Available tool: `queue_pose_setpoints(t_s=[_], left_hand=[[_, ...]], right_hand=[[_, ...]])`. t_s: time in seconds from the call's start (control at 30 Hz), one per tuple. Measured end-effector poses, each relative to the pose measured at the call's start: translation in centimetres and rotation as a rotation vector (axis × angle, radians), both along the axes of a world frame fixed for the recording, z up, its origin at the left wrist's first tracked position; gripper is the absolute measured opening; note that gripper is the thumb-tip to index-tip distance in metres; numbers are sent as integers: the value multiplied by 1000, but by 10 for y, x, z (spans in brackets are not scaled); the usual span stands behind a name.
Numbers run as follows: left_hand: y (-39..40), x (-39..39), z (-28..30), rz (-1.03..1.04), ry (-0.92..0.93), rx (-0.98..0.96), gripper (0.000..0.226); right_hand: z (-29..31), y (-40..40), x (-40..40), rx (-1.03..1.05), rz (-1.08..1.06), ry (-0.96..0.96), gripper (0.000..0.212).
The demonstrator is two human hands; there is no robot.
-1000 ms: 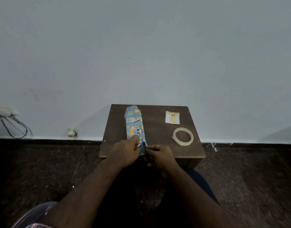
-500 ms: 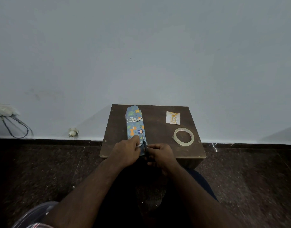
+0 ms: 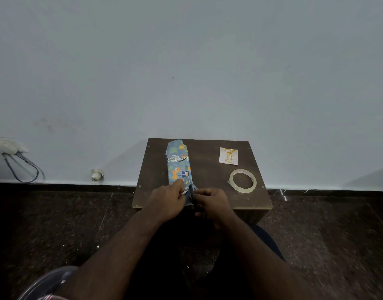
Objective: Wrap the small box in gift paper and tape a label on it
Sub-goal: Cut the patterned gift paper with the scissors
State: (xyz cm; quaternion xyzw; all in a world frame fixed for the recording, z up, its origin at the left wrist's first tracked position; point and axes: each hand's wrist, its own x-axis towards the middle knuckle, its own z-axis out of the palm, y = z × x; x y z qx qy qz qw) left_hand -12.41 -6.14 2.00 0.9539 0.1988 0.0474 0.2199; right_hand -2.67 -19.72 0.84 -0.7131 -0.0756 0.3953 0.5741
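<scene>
Gift-paper roll [image 3: 178, 163] lies lengthwise on small brown table [image 3: 210, 191], left of centre, near end at front edge within reach. Left hand [image 3: 168, 200] pinches paper's near end, fingers closed on it, likely to keep it taut. Right hand [image 3: 212, 202] curled around dark scissors [image 3: 192, 194], blades at paper edge, apparently for cut. Label [image 3: 228, 155] and tape roll [image 3: 243, 181] parked on right, well apart from cutting. Small box not visible; cannot tell where it is.

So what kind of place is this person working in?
Probably a plain room at home, not a workshop: a small wooden table pushed against a bare painted wall, a dark speckled stone floor, and a wall socket with loose cables.
</scene>
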Motion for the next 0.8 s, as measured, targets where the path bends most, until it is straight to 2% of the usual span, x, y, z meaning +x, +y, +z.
queue_pose_setpoints(t_s=[0.8], left_hand=[[0,-1,4,3,37,-39,13]], right_hand=[[4,3,5,-1,42,-46,9]])
